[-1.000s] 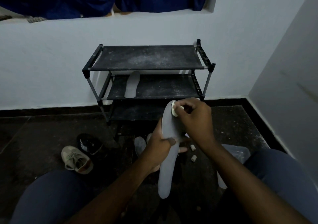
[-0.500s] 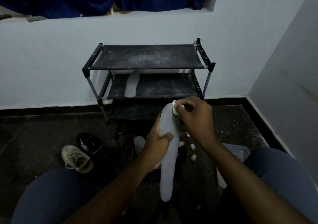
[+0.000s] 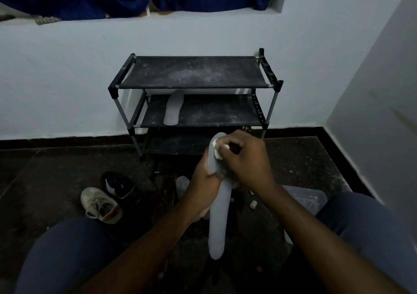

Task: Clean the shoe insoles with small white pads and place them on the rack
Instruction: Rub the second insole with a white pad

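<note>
the left hand (image 3: 204, 180) grips a grey insole (image 3: 217, 214) upright. the right hand (image 3: 246, 160) pinches a white pad (image 3: 216, 149), seemingly against the insole's top. another insole (image 3: 172, 108) lies at 12 o'clock on the rack (image 3: 269, 86).

left hand (image 3: 206, 180): closed grip | right hand (image 3: 246, 158): seemingly pinching

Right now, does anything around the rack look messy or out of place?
Yes. The rack's shelves are dusted with white powder, and two shoes, one beige and one black, lie loose on the floor left of it. A small white pad sits dropped on the floor.
</note>
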`<state>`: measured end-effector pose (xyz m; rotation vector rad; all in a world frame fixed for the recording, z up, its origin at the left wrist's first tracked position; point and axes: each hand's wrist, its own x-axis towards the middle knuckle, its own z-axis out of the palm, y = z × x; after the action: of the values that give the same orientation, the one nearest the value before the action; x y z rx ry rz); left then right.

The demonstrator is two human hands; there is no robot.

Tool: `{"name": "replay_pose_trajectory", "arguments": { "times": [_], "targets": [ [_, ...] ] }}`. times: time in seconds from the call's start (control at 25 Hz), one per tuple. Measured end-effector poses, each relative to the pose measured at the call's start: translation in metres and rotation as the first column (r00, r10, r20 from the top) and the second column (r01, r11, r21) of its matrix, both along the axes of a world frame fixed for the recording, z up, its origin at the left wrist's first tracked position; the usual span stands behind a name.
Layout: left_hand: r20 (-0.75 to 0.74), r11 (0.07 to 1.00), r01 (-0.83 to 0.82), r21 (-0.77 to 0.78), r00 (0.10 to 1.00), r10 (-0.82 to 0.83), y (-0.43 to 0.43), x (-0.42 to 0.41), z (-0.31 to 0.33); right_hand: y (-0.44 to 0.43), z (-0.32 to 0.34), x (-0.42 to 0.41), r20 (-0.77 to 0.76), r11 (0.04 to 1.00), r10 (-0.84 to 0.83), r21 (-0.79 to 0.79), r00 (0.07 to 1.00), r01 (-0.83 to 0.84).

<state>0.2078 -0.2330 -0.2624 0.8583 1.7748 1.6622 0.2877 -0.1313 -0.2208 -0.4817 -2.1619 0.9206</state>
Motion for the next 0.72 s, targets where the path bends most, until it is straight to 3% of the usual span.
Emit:
{"name": "replay_pose_trajectory", "arguments": {
  "times": [0.12,0.2,0.28,0.4,0.48,0.64,0.72],
  "targets": [
    [0.036,0.999,-0.004,0.034,0.999,0.002,0.000,0.000,-0.003,-0.002,-0.002,0.000,0.012,0.999,0.022,0.028,1.000,-0.023],
    [0.203,0.994,0.039,0.102,0.977,-0.059,0.003,0.002,-0.003,0.010,-0.002,-0.002,-0.030,0.995,-0.101,-0.027,0.994,0.100],
    [0.309,0.989,0.063,0.131,0.946,-0.101,0.004,0.002,-0.004,0.010,0.001,-0.001,-0.049,0.992,-0.122,-0.026,0.991,0.121],
    [0.194,0.997,0.071,0.024,0.978,-0.074,0.006,-0.005,-0.005,-0.007,0.000,0.000,0.011,0.999,0.027,0.029,1.000,-0.028],
    [0.075,0.999,0.011,-0.036,0.997,-0.009,0.004,-0.002,-0.004,-0.008,-0.001,0.001,0.027,0.999,0.030,0.038,0.999,-0.031],
    [0.357,1.000,-0.016,0.022,0.934,0.007,0.008,0.008,0.000,0.016,0.001,0.003,-0.045,0.988,-0.149,-0.034,0.988,0.148],
    [0.313,0.999,-0.017,0.029,0.950,0.007,0.008,0.006,0.000,0.010,0.002,0.003,-0.042,0.996,-0.092,-0.015,0.995,0.092]
  ]
}}
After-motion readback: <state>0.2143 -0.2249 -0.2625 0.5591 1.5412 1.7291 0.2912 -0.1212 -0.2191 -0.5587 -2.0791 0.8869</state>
